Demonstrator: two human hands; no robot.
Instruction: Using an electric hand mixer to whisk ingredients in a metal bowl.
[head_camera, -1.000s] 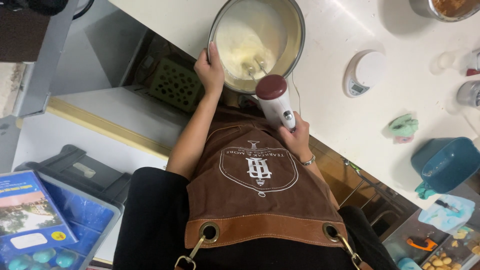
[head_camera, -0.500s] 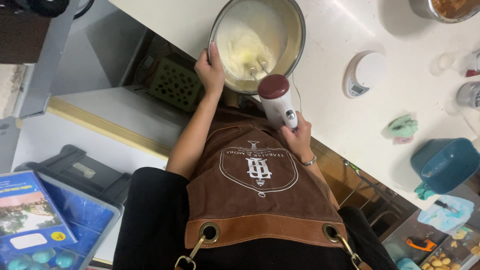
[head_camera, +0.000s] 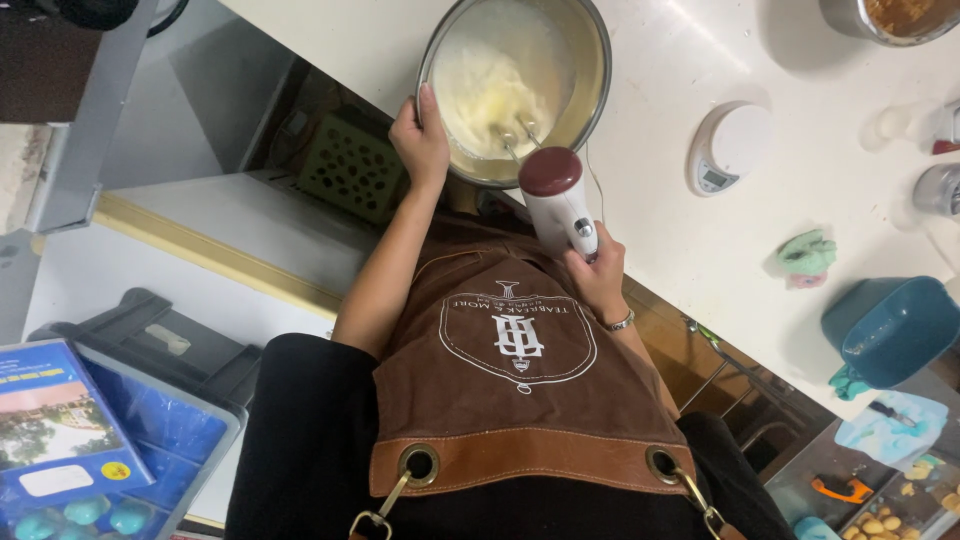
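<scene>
Left hand (head_camera: 420, 140) grips the steel mixing bowl's (head_camera: 592, 70) rim; right hand (head_camera: 598, 272) clasps a white hand mixer (head_camera: 556, 205), beaters in pale batter (head_camera: 490, 85).

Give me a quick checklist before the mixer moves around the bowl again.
1. Left hand gripping the rim of the metal bowl: ok.
2. Right hand wrapped around the hand mixer: ok.
3. Beaters down in the pale batter: ok.
4. Bowl fully on the white counter: not ok, it sits at the edge.
5. Kitchen scale apart from the bowl: ok.
6. Mixer running: cannot tell.
</scene>
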